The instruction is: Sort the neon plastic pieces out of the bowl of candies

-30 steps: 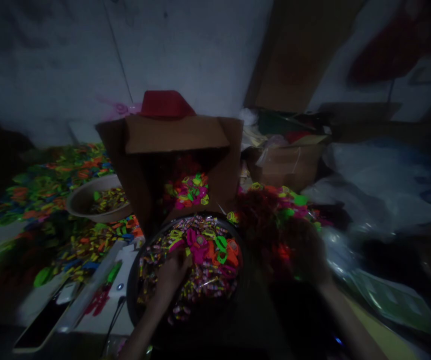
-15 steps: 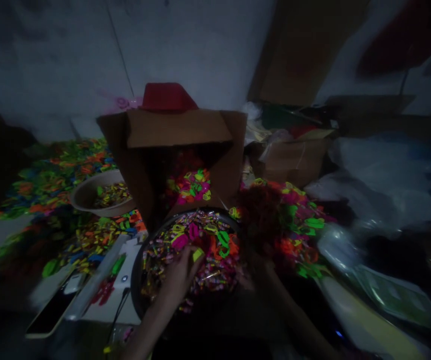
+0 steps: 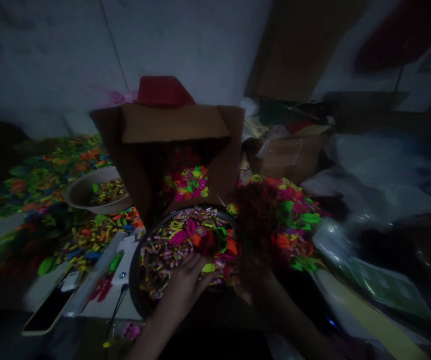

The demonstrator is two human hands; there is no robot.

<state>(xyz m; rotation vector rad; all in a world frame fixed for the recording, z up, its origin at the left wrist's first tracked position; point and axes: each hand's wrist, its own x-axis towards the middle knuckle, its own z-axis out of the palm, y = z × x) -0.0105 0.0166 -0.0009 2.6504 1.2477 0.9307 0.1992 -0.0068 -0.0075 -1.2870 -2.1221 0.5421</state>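
Observation:
A round dark basin (image 3: 137, 270) stands in front of me, filled with small wrapped pieces (image 3: 158, 255) that look like candies. Pink, orange and green plastic pieces (image 3: 221, 239) lie on top of them. My left hand (image 3: 183, 282) reaches over the near part of the basin, with a yellow plastic piece (image 3: 209, 268) between its thumb and fingers. Deep shadow covers my right hand (image 3: 251, 280) at the basin's right side, so its fingers hardly show. Behind the basin a cardboard box (image 3: 175, 125) lies open towards me, with more bright plastic pieces (image 3: 190, 182) inside.
At left are a pale bowl (image 3: 76, 197) of small pieces, a heap of coloured plastic pieces (image 3: 53, 170) and a phone (image 3: 50, 307). More pieces (image 3: 294, 215) are piled at right, near plastic bags (image 3: 384, 170). A red container (image 3: 164, 91) sits on the box.
My left hand has moved slightly right and down, with the yellow plastic piece now lower. My right hand stays near the basin's right side. The view has shifted slightly.

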